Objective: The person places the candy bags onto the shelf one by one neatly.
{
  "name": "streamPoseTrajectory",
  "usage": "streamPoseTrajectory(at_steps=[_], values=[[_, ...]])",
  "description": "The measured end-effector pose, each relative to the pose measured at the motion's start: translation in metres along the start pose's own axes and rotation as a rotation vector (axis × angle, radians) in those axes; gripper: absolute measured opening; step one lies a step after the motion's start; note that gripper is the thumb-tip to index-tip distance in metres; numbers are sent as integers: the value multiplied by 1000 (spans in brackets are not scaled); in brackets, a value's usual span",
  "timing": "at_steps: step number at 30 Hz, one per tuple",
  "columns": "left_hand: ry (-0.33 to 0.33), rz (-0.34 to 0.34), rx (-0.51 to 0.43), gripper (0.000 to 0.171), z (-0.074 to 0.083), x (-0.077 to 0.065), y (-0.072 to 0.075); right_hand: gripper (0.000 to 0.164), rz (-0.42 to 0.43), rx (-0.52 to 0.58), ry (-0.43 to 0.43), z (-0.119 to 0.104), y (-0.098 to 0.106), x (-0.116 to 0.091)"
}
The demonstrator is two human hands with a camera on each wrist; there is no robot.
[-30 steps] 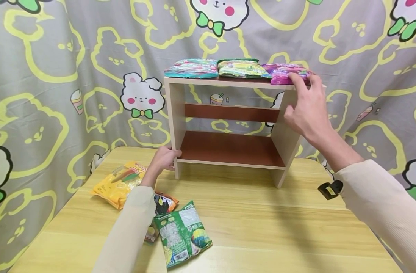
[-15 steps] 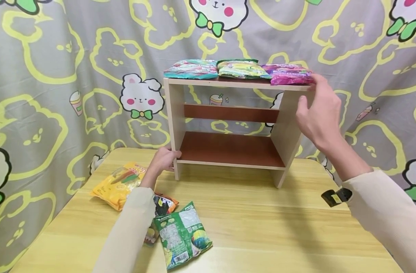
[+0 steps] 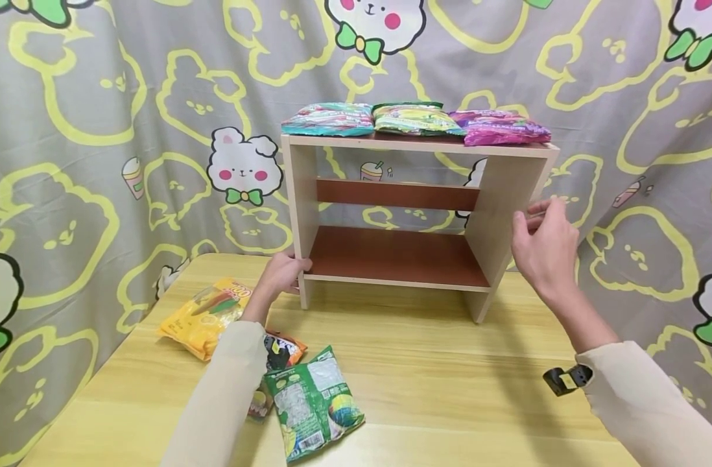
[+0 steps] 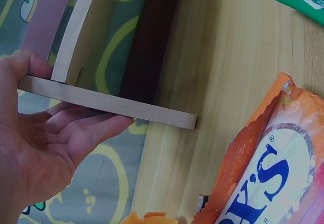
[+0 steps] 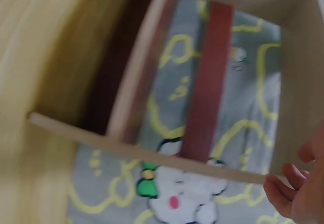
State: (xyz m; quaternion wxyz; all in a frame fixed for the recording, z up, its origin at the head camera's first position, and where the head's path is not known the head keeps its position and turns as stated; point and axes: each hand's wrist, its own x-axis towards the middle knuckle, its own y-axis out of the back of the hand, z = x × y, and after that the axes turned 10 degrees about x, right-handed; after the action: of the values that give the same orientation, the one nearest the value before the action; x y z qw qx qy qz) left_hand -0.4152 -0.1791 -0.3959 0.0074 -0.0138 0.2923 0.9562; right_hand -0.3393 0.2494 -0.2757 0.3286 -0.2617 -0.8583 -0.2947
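A small wooden shelf with pale side panels and brown boards stands on the table. My left hand grips its left side panel, thumb on the inner side and fingers along the outer face. Beside the right panel, my right hand holds nothing, its fingers loosely bent. On the shelf top lie a teal packet, a green-yellow packet and a purple packet in a row. In the right wrist view my right hand shows at the edge, close to the shelf's corner.
At the table's left lie a yellow bag, an orange packet and a green packet. A small brownish packet is partly covered by my left sleeve. A patterned grey curtain hangs behind.
My right hand has let go of the purple packet's right end and moved down beside the right panel. The packet now lies with its right end uncovered. The left hand keeps its hold.
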Motion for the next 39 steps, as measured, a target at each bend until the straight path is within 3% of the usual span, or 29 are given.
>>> streamPoseTrajectory(at_steps=[3,7,11,17,22,39], values=[[1,-2,-3,50,0,1,0,33,26,-13,-15,19,-4,-10],[2,-6,-14,52,-1,2,0,40,-9,-29,-125,43,-10,-23],[4,-10,-15,53,0,1,0,52,-123,-48,-247,63,-18,-37],[12,-3,-9,52,-1,0,0,68,-341,-30,-347,80,-29,-55],[7,-6,-9,51,1,-1,-1,73,-435,5,-455,87,-35,-64],[9,-4,-17,51,2,-2,-1,66,-452,78,-615,97,-46,-74]])
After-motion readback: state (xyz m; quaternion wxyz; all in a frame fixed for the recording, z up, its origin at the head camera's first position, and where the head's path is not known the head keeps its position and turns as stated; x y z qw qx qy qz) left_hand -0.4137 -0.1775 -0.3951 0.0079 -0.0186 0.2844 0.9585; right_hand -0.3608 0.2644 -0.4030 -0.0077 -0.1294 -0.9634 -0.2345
